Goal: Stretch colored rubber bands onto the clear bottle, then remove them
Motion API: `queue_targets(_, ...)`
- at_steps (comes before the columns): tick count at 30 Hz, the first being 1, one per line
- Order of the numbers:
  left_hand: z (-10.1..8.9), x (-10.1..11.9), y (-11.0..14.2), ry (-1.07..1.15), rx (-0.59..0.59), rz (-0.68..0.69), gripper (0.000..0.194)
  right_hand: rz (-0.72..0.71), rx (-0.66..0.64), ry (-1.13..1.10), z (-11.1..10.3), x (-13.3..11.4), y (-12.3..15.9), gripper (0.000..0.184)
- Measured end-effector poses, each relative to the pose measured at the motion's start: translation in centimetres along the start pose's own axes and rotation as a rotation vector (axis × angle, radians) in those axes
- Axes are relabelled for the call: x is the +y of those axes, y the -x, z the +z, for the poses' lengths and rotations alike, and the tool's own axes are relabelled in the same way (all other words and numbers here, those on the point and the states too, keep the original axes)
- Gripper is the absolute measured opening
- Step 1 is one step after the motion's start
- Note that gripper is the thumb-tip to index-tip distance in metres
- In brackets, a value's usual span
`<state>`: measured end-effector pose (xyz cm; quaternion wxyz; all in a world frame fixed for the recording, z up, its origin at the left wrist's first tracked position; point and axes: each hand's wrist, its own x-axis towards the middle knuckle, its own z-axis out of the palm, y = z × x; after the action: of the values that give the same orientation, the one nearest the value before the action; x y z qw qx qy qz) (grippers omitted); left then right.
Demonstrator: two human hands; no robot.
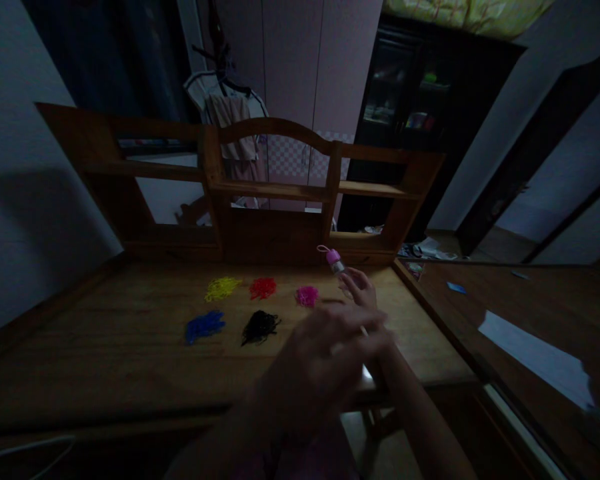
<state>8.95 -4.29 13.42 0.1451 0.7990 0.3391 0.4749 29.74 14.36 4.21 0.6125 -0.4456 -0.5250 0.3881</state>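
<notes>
My right hand [360, 290], fingers closed, grips a small clear bottle [338, 267] with a pink cap and a pink loop, tilted over the right side of the wooden desk. Close to the camera, my left hand [330, 353] crosses in front of my right wrist; motion smears its fingers, and whether it holds anything is not clear. Left of the hands lie piles of thin, string-like bands: pink [307, 296], red [263, 288], yellow [221, 289], black [260, 327] and blue [205, 327]. My left hand hides part of the desk and my right wrist.
A wooden shelf unit [275, 190] stands along the back of the desk [145, 360]. To the right, a brown surface [460, 320] carries a white paper sheet [535, 357] and a blue card [456, 287]. A white cable [45, 443] is at lower left. The room is dim.
</notes>
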Motion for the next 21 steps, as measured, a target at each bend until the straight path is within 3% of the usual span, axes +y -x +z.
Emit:
queue_targets(3,-0.2,-7.6,-5.5,-0.239,-0.04,0.162,0.04,0.128,-0.158,-0.11,0.1,-0.8,0.4,0.039)
queue_targets(5,-0.4,-12.1,-7.1,-0.371,-0.081,0.203,0.043,0.222,-0.267,-0.198,0.4,-1.5,1.0,0.036)
queue_targets(7,-0.3,-15.1,-7.4,-0.436,-0.156,0.265,0.043,0.336,-0.368,-0.305,0.8,-2.0,1.6,0.034)
queue_targets(11,0.8,-17.3,-6.4,-0.537,-0.303,0.371,0.037,0.426,-0.517,-0.336,1.6,-2.1,2.6,0.037)
queue_targets(15,1.8,-18.2,-5.5,-0.577,-0.295,0.391,0.036,0.48,-0.58,-0.28,2.1,-1.3,3.1,0.034)
queue_targets(21,1.8,-19.6,-4.1,-0.515,-0.217,0.242,0.041,0.223,-0.605,-0.022,3.2,-1.5,3.4,0.03)
